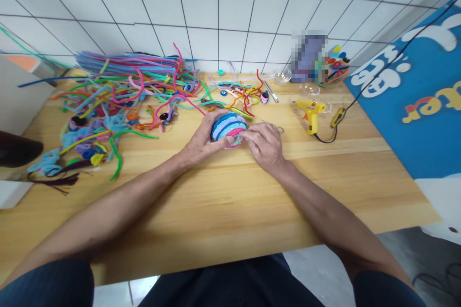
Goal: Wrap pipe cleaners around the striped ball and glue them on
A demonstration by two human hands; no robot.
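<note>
Near the middle of the wooden table point(230, 211) is a ball point(226, 124) covered in coiled bands of blue, light blue, lilac and pink pipe cleaner. My left hand point(211, 136) is wrapped round its left side, thumb across the front. Against the pink band on the ball's right side, my right hand point(264, 143) has its fingers pinched together; whatever they may hold is too small to make out. A patch of the ball beside the pink band looks pale or clear. A small metal ring point(280, 130) shows just past my right hand.
Loose pipe cleaners point(90, 127) heap up at the left, with a bundle of straight ones point(126, 64) behind. A yellow glue gun point(311, 114) with a cord stands at the right. Clear plastic domes point(283, 75) sit near the tiled wall point(198, 0). A pen-like tool point(272, 92) lies at the back.
</note>
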